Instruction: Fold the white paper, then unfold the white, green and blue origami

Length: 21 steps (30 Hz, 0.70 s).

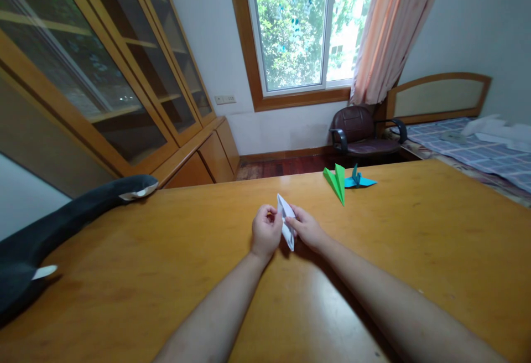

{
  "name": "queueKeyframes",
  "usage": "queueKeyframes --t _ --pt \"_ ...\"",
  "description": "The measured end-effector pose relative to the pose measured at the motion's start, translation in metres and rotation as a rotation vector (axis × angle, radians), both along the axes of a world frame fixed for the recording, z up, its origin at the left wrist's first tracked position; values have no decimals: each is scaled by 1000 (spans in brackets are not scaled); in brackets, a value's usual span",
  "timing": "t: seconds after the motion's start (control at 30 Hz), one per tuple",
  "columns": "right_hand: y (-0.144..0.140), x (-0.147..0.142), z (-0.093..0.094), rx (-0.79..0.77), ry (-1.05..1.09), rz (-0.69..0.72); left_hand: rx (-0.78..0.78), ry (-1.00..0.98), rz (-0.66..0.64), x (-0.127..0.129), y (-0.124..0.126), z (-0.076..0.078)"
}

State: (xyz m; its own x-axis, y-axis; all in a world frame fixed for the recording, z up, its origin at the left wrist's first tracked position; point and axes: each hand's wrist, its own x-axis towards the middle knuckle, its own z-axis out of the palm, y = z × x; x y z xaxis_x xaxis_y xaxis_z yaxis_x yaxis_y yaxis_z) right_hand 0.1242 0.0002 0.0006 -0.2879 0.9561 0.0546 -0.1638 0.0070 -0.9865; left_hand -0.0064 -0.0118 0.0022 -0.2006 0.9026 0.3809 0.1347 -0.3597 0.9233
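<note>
Both grips close on one folded white paper piece (286,222) at frame centre: left hand (265,233) pinches its left edge, right hand (307,229) pinches its right edge, holding it just above the wooden surface (166,263). Upper right of centre, a green paper plane (337,182) touches a blue paper crane (359,180). At left lies a dark plush toy (50,224).
</note>
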Motion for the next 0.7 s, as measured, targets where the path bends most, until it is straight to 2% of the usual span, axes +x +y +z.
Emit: queueKeyframes --t 0.13,0.3,0.43,0.7 --pt "-1 1 2 -22 24 -1 -87 -129 -109 1 -2 7" --pt "0 4 1 -2 49 14 -376 -399 -348 -2 0 7" --pt "0 6 1 49 4 11 -481 -434 -487 -8 2 6" --pt "1 7 -1 115 -118 -29 -379 -238 -434 -11 2 9"
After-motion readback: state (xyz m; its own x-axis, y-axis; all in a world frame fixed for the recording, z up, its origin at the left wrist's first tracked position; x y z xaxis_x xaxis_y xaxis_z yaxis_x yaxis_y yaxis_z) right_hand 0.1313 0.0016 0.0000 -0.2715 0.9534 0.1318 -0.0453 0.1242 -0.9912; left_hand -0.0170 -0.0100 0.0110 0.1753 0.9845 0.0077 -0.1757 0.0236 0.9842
